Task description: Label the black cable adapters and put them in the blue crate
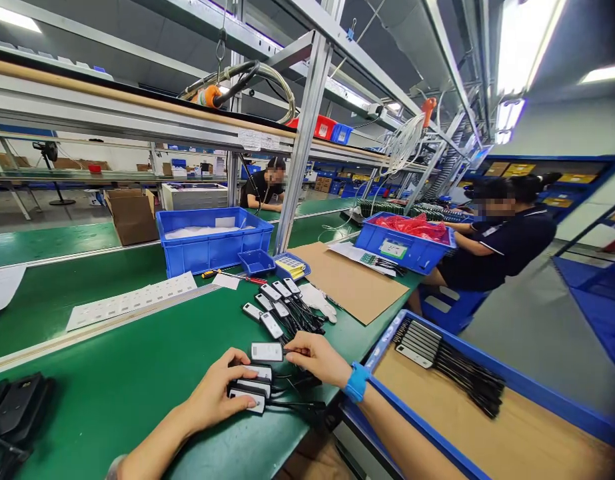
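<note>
My left hand [218, 393] rests on a small stack of flat black devices with white labels [251, 389] on the green bench, fingers pressing their near ends. My right hand [314, 355], with a blue wrist strap, pinches the cable end of one more such device [266, 351] lying just behind the stack. Black cables trail from the stack to the right. A second group of several like devices with cables [280, 305] lies further back on the bench.
A blue tray [527, 390] at my right holds a row of finished devices [421, 343]. Blue bins [212, 240], a cardboard sheet [350, 280], a white glove [320, 300] and a screwdriver lie ahead. Two seated persons work at the back and right.
</note>
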Tool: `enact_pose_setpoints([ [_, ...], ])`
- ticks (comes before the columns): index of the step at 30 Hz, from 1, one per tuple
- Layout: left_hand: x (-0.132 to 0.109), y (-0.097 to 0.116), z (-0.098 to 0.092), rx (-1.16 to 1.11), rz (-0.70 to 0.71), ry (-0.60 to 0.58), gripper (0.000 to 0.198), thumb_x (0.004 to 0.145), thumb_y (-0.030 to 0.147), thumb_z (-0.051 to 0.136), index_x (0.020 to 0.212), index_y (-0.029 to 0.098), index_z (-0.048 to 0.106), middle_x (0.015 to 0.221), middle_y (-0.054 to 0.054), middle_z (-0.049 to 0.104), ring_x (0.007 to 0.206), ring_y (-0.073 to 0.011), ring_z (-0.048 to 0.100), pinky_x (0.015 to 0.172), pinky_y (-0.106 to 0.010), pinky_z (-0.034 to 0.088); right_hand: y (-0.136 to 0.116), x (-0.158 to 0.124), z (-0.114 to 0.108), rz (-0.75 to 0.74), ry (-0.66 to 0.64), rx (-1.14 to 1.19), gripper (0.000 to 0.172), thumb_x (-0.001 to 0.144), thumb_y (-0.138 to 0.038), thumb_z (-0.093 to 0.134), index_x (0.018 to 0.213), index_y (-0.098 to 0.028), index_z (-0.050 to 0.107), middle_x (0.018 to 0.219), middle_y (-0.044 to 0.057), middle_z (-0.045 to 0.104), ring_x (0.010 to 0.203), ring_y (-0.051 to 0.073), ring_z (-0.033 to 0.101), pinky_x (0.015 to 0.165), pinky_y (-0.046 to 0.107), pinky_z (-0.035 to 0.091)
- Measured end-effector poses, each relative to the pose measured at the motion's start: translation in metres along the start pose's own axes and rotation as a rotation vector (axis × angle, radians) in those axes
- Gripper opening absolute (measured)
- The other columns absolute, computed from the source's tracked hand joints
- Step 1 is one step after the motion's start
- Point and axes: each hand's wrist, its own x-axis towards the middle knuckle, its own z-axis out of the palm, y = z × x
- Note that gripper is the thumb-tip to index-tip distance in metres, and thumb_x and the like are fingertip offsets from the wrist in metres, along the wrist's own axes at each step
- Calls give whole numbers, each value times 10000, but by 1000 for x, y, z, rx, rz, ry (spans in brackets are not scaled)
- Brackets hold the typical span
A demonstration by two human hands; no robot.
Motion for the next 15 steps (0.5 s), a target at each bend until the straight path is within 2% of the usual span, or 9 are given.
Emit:
enact_pose_setpoints([
  [3,-1,2,2,31,36,-15,302,838,338,653,1133,296,607,1145,-52,502,1020,-212,530,846,-314,468,4,-7,4,-61,32,-129,151,800,-181,673,913,-241,754,791,26,601,789,170,540,708,269,391],
  [5,-2,5,2,124,47,-14,437,865,307,609,1286,297,492,1273,-85,453,1139,-245,482,951,-373,445,3,-10,9,-106,-36,-163,156,821,-204,668,939,-261,752,807,28,601,802,170,543,720,272,395],
  [7,-3,8,1,261,66,-27,603,887,294,560,1428,295,296,1455,-114,292,1321,-305,309,1085,-488,328,-1,-10,12,-168,-137,-173,159,852,-216,637,961,-270,740,822,23,603,821,166,552,747,269,402],
  [9,-4,8,0,363,83,-85,668,910,314,513,1473,312,153,1530,-92,184,1395,-324,169,1132,-556,224,-7,-3,14,-179,-170,-193,150,893,-229,579,945,-245,720,819,19,610,817,159,563,762,264,414],
  [11,-6,4,-2,400,75,-132,650,923,350,487,1471,339,137,1517,-65,248,1384,-302,233,1129,-534,265,-14,11,16,-84,-55,-268,174,918,-294,544,965,-187,674,863,45,624,823,172,575,762,276,438],
  [13,-7,-7,-3,426,74,-108,632,910,379,503,1455,365,182,1474,-51,338,1329,-284,356,1090,-479,369,-20,27,18,62,130,-420,336,894,-412,566,1045,-115,610,974,123,619,891,233,579,778,339,466],
  [14,-6,-13,-3,450,87,-72,639,891,390,529,1444,375,210,1453,-48,369,1305,-288,393,1064,-464,409,-22,35,19,99,147,-505,422,875,-455,577,1071,-82,585,1003,165,610,924,275,575,778,384,476],
  [15,-5,-21,-3,476,112,-28,655,868,396,557,1436,384,230,1441,-47,384,1289,-299,415,1041,-464,438,-23,41,21,113,143,-540,433,866,-447,590,1070,-66,577,1002,182,609,934,295,575,773,404,482],
])
